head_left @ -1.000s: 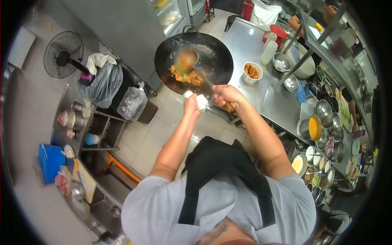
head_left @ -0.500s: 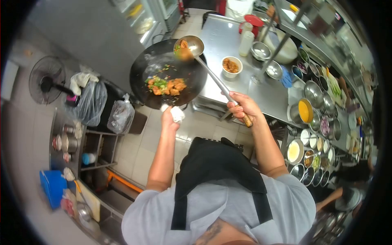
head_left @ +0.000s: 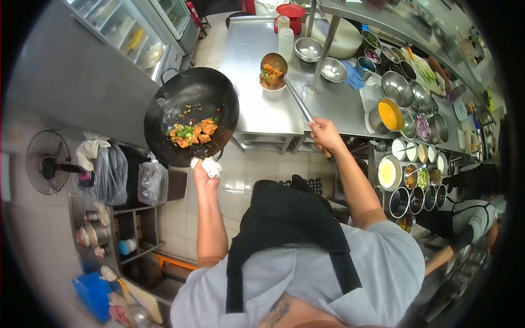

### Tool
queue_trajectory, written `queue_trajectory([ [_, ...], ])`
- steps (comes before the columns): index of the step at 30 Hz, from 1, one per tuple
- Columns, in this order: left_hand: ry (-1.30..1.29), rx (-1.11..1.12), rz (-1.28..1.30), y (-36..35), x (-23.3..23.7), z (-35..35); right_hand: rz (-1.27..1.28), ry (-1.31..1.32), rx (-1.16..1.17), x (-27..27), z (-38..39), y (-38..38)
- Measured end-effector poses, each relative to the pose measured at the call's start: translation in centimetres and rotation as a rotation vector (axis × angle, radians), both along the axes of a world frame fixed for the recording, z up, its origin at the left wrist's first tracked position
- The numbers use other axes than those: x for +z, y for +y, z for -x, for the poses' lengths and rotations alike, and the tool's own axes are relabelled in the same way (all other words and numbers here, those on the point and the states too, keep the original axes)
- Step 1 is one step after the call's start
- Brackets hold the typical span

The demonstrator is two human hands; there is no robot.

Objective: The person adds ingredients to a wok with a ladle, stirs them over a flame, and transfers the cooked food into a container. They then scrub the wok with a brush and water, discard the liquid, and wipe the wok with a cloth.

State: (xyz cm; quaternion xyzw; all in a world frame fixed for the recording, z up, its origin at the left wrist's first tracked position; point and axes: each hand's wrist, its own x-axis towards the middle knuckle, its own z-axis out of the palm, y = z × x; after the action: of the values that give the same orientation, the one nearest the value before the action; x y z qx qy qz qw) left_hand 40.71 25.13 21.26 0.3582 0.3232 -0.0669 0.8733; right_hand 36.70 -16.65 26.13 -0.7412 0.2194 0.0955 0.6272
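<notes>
My left hand (head_left: 203, 170) grips the near edge of a black wok (head_left: 191, 98) through a white cloth (head_left: 210, 167), holding it up left of the steel table. Fried pieces with chopped greens (head_left: 191, 133) lie in the wok. My right hand (head_left: 326, 135) is closed round the handle of a long ladle (head_left: 299, 101). The ladle's bowl is tipped over a white bowl (head_left: 273, 93) on the table, with more pieces in and below it. The ladle partly covers the white bowl.
The steel table (head_left: 249, 49) carries squeeze bottles (head_left: 285, 45), a red scale (head_left: 290, 19) and metal bowls (head_left: 308, 49). Ingredient containers (head_left: 390, 115) stand at the right, near a co-worker (head_left: 470, 221). A fan (head_left: 48, 163) and plastic bags (head_left: 109, 175) are at the left.
The ladle has moved from above the wok to over the white bowl, its food now at that bowl. The wok has moved left, away from the table. The whole view has shifted.
</notes>
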Motion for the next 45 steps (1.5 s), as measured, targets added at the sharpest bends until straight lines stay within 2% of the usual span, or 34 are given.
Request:
queue_trajectory([
  [5, 0.044, 0.011, -0.022, -0.3, 0.5, 0.7, 0.085, -0.076, 0.024, -1.4, 0.2, 1.3],
  [7, 0.056, 0.003, -0.038, -0.4, 0.4, 0.9, 0.242, -0.053, 0.035, 0.2, 0.5, 1.7],
  [8, 0.064, 0.016, -0.041, -0.4, 0.3, 1.0, 0.24, -0.052, 0.035, -1.0, 0.5, 1.5],
  [10, 0.072, 0.029, -0.044, -0.7, 0.7, 1.1, 0.703, -0.525, 0.02, -3.4, 0.7, 1.2],
  [11, 0.072, 0.039, -0.048, -0.9, 1.0, 1.3, 0.703, -0.524, 0.019, -3.7, 0.9, 1.1],
  [13, 0.072, 0.047, -0.05, -1.3, 1.5, 1.4, 0.63, -0.332, 0.016, -2.4, 1.4, 1.6],
  [16, 0.038, 0.017, -0.03, -1.3, 1.4, 1.3, 0.686, -0.296, 0.007, -2.3, 1.6, 1.6],
  [19, 0.074, 0.079, -0.007, -1.0, 0.8, 1.1, 0.694, -0.306, -0.051, -3.4, 1.7, 2.2],
  [22, 0.026, 0.016, -0.006, -0.6, -0.1, 1.0, 0.694, -0.245, -0.052, -2.8, 1.8, 1.7],
  [24, -0.092, -0.107, 0.1, 0.6, -1.1, 0.9, 0.694, -0.257, -0.052, -2.5, 2.0, 1.8],
  [26, -0.075, -0.05, 0.069, 0.4, -1.0, 0.8, 0.686, -0.28, -0.044, -2.5, 1.6, 1.4],
  [28, -0.054, 0.024, 0.043, -0.1, -0.7, 0.9, 0.794, -0.309, 0.017, -2.5, 1.1, 0.6],
  [29, -0.055, 0.032, 0.045, -0.2, -0.8, 1.0, 0.787, -0.252, 0.013, -2.3, 1.2, 0.9],
  [33, -0.114, 0.009, 0.049, 0.1, -1.2, 0.7, 0.747, -0.312, -0.041, -4.1, 1.2, 1.4],
  [35, -0.123, -0.004, 0.037, 0.1, -1.1, 1.2, 0.783, -0.224, -0.069, -4.2, 1.3, 2.4],
  [39, -0.139, 0.057, 0.113, 0.0, -1.6, 0.7, 0.823, -0.325, -0.009, -3.8, 0.7, 2.5],
  [40, -0.145, 0.068, 0.119, 0.1, -1.8, 0.7, 0.836, -0.436, -0.028, -4.6, 0.8, 2.8],
  [42, -0.081, 0.088, 0.031, -0.2, -1.8, 0.4, 0.473, -0.298, -0.07, -5.3, 1.1, 2.9],
  [43, -0.068, 0.123, 0.025, -0.5, -1.1, 0.4, 0.473, -0.305, -0.044, -3.5, 1.2, 3.8],
  [45, -0.071, 0.144, 0.024, -0.7, -1.0, 0.2, -0.011, -0.155, 0.028, 2.3, 2.4, 6.1],
])
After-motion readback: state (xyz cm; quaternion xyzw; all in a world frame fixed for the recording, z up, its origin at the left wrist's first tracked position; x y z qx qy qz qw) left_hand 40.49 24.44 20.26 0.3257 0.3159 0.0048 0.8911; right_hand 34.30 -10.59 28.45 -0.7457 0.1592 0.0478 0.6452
